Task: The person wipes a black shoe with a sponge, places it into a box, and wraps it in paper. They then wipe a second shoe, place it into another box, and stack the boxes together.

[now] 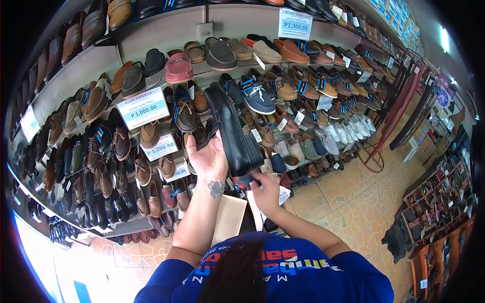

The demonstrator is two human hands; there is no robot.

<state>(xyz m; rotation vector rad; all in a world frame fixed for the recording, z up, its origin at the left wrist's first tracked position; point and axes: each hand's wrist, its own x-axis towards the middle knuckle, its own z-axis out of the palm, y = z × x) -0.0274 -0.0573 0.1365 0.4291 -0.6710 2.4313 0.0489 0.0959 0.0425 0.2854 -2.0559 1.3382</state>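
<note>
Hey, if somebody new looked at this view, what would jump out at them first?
Most likely the glossy black shoe in the middle, between the open left hand and the right hand, which is by its lower end. Next might be the dark tattoo on the left wrist, then the packed rows of shoes behind, with a P1,300.00 price sign near the top.

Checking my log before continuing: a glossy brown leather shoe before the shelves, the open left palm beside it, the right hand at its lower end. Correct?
No, the head view shows the glossy leather shoe is black, not brown. It is before the shelves, the open left palm beside it, the right hand at its lower end.
</note>
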